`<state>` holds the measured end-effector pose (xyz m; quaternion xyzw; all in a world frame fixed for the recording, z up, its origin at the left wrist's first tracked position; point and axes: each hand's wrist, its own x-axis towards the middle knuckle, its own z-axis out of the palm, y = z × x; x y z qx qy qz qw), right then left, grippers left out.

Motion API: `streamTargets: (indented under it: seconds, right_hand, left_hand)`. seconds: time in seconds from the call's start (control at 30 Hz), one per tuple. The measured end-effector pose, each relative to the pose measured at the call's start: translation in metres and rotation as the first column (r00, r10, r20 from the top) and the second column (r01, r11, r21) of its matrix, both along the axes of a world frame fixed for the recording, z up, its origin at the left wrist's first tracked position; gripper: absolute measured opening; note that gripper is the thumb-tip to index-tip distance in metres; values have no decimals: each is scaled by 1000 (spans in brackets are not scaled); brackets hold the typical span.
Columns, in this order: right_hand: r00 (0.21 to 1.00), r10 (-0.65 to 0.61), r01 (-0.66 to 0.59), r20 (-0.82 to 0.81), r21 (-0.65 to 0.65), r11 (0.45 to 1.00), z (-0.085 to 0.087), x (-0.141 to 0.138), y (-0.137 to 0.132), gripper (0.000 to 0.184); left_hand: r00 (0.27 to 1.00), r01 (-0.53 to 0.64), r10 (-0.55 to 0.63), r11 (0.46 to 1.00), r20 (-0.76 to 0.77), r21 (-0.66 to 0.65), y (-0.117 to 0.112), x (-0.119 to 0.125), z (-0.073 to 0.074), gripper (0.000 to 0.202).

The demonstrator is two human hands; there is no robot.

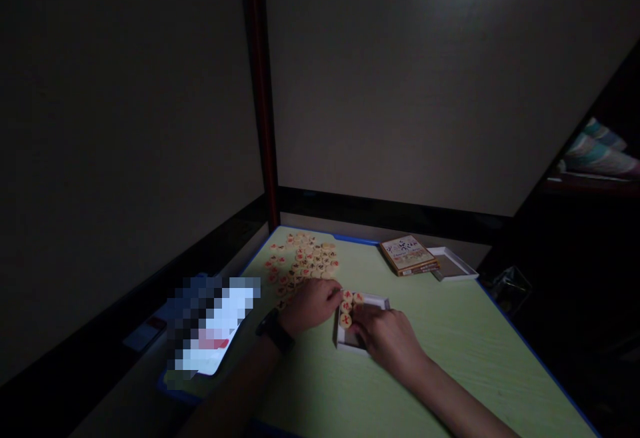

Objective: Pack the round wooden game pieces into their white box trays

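A small white tray [380,302] lies on the green table top [450,358] and holds three round wooden game pieces [346,309] with red marks along its left side. My right hand [387,339] rests over the tray's near part, its fingers bent and touching the pieces. My left hand [311,305], with a dark watch on its wrist, sits just left of the tray, fingers curled at the tray's edge near the top piece. Whether either hand pinches a piece is hidden. A spread of several more round pieces [303,261] lies at the table's far left corner.
A brown printed box lid [407,254] and an open white box [453,263] lie at the far edge. A blurred bright object [213,325] sits at the left edge. Walls and a dark red post [263,91] stand behind the table. Dim shelves are at right.
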<state>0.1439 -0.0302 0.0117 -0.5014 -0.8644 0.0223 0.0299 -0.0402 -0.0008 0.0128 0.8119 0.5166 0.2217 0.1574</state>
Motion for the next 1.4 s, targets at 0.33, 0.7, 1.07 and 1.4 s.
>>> streamTargets:
  seconds: [0.33, 0.7, 1.07, 1.4]
  right_hand:
    - [1000, 18, -18, 3, -7, 1000, -1, 1, 0, 22]
    - [944, 92, -83, -316, 42, 996, -1, 17, 3, 22]
    - [763, -214, 285, -610, 21, 958, -17, 57, 43, 43]
    - [898, -191, 200, -396, -20, 980, -18, 52, 39, 37]
  left_hand:
    - [1000, 2, -3, 1000, 24, 10, 0, -1, -4, 30]
    - [876, -480, 475, 837, 88, 263, 18, -25, 2, 30]
    - [814, -436, 519, 843, -260, 314, 19, -41, -5, 24]
    - [857, -341, 420, 897, -299, 282, 23, -43, -21, 27]
